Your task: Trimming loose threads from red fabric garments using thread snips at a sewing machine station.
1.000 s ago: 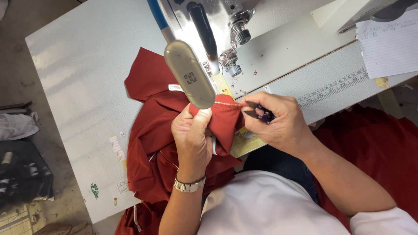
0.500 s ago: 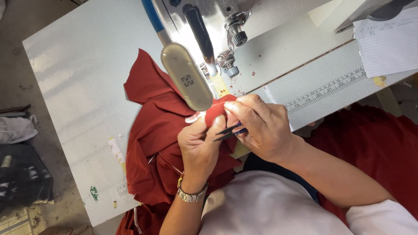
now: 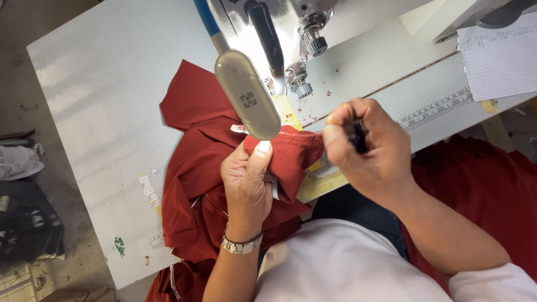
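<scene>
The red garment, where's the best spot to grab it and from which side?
Probably the bunched, stitched edge of the red garment, where the left hand already pinches it. Come from the near table edge: that fold stands up off the table, while the sewing machine crowds the far side and the right hand holds a small dark tool.

Left hand (image 3: 247, 182): raised from 6 o'clock, forearm upright in the view, a metal watch at the wrist; thumb extended toward 12 o'clock, fingers curled under, pinched shut on red fabric (image 3: 291, 156).

Right hand (image 3: 366, 145): enters from 4 o'clock, forearm bare, white sleeve at the upper arm; knuckles facing up, fingers folded tight around a small dark tool (image 3: 357, 134), fist just at 3 o'clock of the left thumb.
</scene>
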